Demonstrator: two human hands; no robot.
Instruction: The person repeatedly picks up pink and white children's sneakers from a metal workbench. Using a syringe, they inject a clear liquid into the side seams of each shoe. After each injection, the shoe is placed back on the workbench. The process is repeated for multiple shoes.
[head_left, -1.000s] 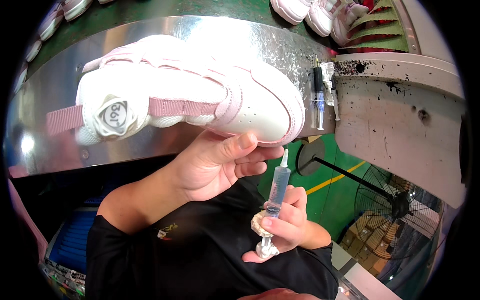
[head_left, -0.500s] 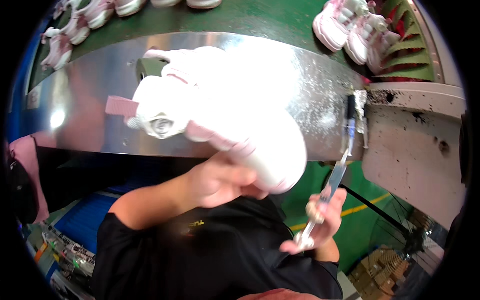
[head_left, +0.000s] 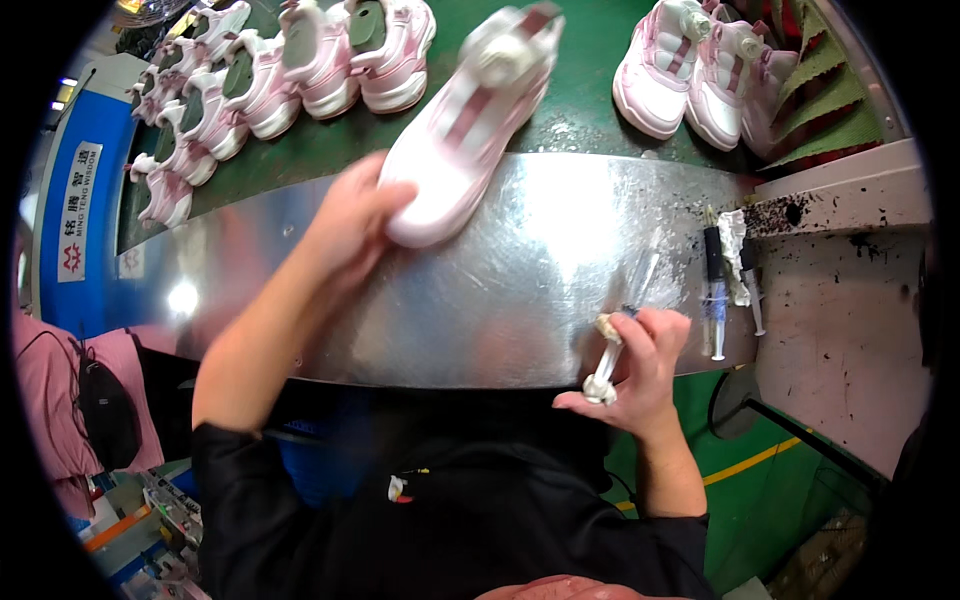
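A pink and white sneaker (head_left: 435, 175) with a round dial on its tongue hangs over the far edge of the metal plate, heel pointing away. My left hand (head_left: 352, 215) is closed on the side of its toe. Lower right, my right hand (head_left: 648, 365) grips a syringe (head_left: 607, 358), its clear barrel slanting up over the plate. Whitish wrapping sits around the plunger end and the finger flange. The fingers curl at the flange while the thumb lies near the plunger end.
Beneath both hands lies a shiny curved metal plate (head_left: 470, 330). Several matching sneakers (head_left: 262, 85) stand in rows at the back left, others (head_left: 655, 75) at the back right. Another syringe (head_left: 715, 285) lies by crumpled white material (head_left: 735, 250), near a pale, black-speckled panel (head_left: 840, 270).
The sneaker has moved away from me, over the plate's far edge, and its toe now points toward me. My right hand with the syringe has risen to the plate.
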